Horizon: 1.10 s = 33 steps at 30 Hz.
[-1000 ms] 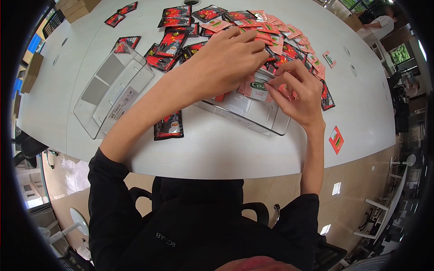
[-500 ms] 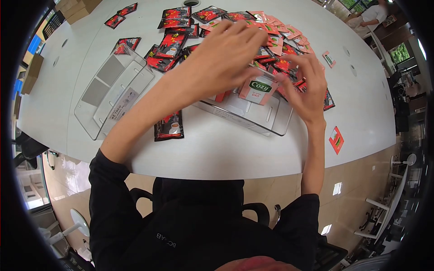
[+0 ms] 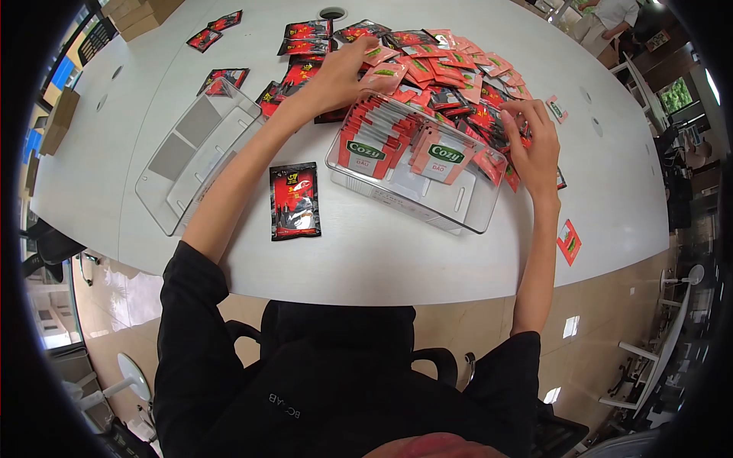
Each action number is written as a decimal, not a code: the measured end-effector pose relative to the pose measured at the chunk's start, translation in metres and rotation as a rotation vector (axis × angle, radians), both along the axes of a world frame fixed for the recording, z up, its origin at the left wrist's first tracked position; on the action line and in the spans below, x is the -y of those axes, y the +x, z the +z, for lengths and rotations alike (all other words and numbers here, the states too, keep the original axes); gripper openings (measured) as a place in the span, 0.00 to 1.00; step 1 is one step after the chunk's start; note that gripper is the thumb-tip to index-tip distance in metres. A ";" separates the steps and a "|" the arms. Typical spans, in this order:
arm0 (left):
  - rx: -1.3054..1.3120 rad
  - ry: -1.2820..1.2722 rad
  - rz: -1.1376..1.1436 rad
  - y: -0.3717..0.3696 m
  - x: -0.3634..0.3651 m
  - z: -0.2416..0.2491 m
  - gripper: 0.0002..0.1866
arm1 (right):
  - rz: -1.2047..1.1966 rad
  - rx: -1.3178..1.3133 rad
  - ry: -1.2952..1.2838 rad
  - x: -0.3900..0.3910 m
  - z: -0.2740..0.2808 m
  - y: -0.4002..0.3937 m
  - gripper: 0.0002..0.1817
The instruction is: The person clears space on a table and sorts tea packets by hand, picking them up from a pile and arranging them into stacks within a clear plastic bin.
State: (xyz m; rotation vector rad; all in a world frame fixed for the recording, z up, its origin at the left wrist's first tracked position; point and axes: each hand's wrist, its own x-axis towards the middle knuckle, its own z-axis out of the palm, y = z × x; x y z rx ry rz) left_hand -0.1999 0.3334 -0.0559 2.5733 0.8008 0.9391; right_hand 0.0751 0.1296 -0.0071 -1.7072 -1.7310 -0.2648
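Note:
A clear plastic bin (image 3: 473,198) stands tilted on the table, with two rows of Cozy sachets inside: a fuller row (image 3: 363,156) at left and a shorter one (image 3: 443,156) beside it. My left hand (image 3: 340,80) is behind the bin at the pile's near left, against a pink sachet (image 3: 384,76); its fingertips are partly hidden, so its grip is unclear. Curved and apart, the fingers of my right hand (image 3: 534,145) hover by the bin's right end, holding nothing. Pink sachets (image 3: 450,65) and red-black packets (image 3: 305,32) lie heaped behind.
Left of the bin is a second clear bin (image 3: 172,164), partly behind my left forearm. A red-black packet (image 3: 294,202) lies near the front edge. Loose sachets (image 3: 568,242) lie at right, cardboard boxes (image 3: 145,19) at back left. A person (image 3: 611,19) is at far right.
My left hand has moved left and back from above the bin to the pile, uncovering the sachet rows. My right hand has shifted slightly right, away from the bin's sachets.

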 end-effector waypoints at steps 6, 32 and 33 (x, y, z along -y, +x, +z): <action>-0.059 -0.227 -0.108 -0.002 -0.004 -0.007 0.50 | 0.032 -0.002 0.010 0.001 0.002 -0.003 0.06; 0.059 -0.277 0.245 -0.010 -0.005 0.024 0.26 | 0.102 0.008 0.066 0.003 0.006 -0.012 0.06; 0.018 -0.269 0.261 -0.010 -0.007 0.021 0.28 | 0.109 -0.003 0.070 0.003 0.006 -0.012 0.05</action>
